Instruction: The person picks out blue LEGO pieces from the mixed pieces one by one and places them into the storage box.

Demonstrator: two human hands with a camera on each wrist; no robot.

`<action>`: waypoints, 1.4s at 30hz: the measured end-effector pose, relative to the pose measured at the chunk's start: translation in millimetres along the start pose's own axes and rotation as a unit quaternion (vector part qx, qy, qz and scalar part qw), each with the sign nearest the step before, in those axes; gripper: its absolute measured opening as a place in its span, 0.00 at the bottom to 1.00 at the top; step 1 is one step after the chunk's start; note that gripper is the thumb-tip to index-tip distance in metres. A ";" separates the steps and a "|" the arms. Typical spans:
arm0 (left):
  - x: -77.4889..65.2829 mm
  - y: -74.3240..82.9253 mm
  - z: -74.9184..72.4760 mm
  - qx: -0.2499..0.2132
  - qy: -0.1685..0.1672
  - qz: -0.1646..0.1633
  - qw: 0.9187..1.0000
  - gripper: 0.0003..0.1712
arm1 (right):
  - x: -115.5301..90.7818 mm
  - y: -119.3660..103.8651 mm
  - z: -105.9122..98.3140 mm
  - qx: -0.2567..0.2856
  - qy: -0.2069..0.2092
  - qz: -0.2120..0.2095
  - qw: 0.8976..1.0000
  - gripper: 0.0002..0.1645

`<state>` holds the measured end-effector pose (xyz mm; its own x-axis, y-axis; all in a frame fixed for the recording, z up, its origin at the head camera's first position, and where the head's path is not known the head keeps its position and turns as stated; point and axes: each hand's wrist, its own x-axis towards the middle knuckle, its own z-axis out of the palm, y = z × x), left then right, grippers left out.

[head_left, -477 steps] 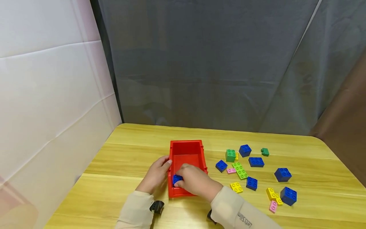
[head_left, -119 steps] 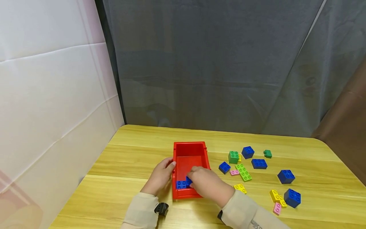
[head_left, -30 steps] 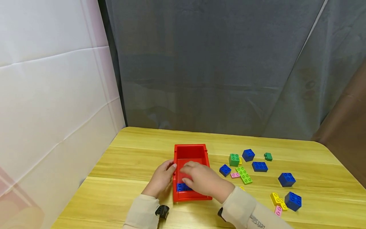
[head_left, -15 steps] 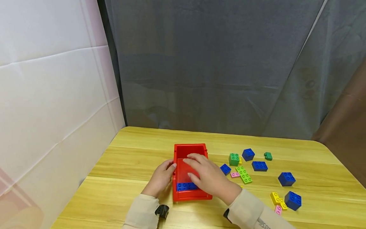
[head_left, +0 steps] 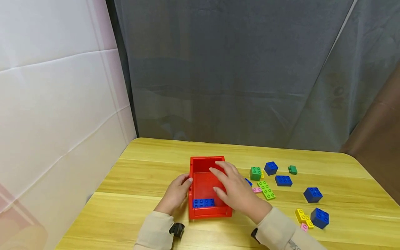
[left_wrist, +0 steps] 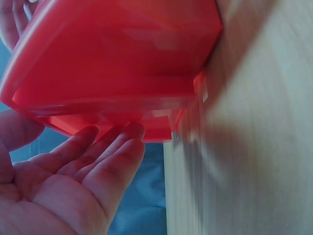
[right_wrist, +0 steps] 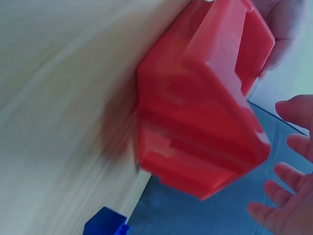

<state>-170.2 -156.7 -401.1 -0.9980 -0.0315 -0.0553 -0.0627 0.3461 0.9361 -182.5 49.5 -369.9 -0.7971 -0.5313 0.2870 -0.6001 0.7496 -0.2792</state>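
Observation:
A red plastic bin point(head_left: 210, 212) stands on the table. Two blue toy bricks point(head_left: 203, 203) sit side by side in its near end, studs up, along the front wall. My left hand point(head_left: 173, 196) holds the bin's left side, thumb at the rim; in the left wrist view its fingertips point(left_wrist: 129, 147) reach under the lip against the outer wall. Over the bin's right side hovers my right hand point(head_left: 239, 192), fingers spread with nothing between them. The right wrist view shows that hand point(right_wrist: 293, 191) apart from the bin's wall point(right_wrist: 181, 107).
Right of the bin lie loose bricks: a green one point(head_left: 255, 173), a light green plate point(head_left: 266, 190), a pink one point(head_left: 257, 190), several blue ones point(head_left: 283, 180), yellow pieces point(head_left: 303, 218) and a small dark green piece point(head_left: 292, 169). One blue brick point(head_left: 248, 182) is mostly hidden behind my right hand.
A blue brick from the table now sits in the bin beside the first. My right hand has let go of it, spread its fingers and moved up and right. My left hand stays put.

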 end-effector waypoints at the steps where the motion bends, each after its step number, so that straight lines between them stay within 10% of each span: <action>1: 0.0 0.0 -0.1 0.001 0.000 0.001 1.000 0.24 | -0.3 1.7 0.0 -0.001 0.005 0.001 1.000 0.37; 42: 0.0 -1.4 -1.1 -0.002 0.003 0.015 1.000 0.23 | -14.3 55.4 3.4 -0.019 0.025 0.098 0.995 0.32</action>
<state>-170.0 -158.2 -402.0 -0.9994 -0.0260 -0.0249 -0.0323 0.3429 0.9388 -204.6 97.3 -392.6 -0.8932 -0.3543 0.2769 -0.4307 0.8513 -0.2998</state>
